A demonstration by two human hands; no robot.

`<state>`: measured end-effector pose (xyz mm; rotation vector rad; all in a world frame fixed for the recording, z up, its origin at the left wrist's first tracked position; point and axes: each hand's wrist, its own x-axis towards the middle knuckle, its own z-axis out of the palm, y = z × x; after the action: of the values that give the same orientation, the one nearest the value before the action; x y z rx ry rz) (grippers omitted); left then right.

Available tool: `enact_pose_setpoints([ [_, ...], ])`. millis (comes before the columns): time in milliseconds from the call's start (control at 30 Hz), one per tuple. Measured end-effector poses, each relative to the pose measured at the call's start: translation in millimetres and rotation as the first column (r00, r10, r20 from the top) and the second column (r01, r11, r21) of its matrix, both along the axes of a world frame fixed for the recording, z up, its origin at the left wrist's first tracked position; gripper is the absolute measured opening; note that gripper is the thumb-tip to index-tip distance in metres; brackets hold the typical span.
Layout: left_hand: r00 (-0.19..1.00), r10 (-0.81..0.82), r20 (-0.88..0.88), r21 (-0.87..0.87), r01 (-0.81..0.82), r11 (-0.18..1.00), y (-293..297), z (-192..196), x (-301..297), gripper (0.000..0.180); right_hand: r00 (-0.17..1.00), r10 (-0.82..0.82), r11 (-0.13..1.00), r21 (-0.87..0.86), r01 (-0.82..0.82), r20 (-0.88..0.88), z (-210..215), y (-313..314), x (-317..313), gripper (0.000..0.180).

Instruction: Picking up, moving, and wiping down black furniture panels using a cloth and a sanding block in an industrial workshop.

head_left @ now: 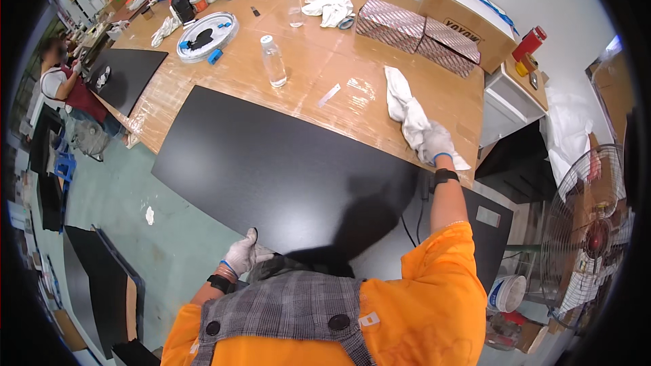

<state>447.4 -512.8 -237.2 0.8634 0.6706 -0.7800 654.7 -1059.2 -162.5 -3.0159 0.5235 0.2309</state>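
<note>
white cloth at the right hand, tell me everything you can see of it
The long, crumpled white cloth, apparently soft fabric, lies in uneven folds on the broad, glossy brown table. It slants from far left to near right. The pale-gloved right hand covers part of it near the closer end, where a loose corner sticks out; how the fingers hold it is hidden.

The head fisheye looks down over the panel (271, 156), facing across the worktop (325, 57). The wearer's apron (281, 305) sits nearest.
</note>
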Motion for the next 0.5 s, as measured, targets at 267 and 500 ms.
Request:
enact_pose_setpoints([
  [267, 0.955, -0.295, 0.041, 0.111, 0.289, 0.951, 22.5, -4.0, 9.1, 0.073, 0.791, -0.255, 0.381, 0.81, -0.446, 0.556, 33.6, -101.4, -139.8, 0.032],
  [500, 0.908, -0.416, 0.05, 0.095, 0.411, 0.907, 26.0, 7.7, 16.3, 0.085, 0.781, -0.62, 0.401, 0.825, 0.399, -0.076, -9.3, -0.5, -143.6, 0.055],
])
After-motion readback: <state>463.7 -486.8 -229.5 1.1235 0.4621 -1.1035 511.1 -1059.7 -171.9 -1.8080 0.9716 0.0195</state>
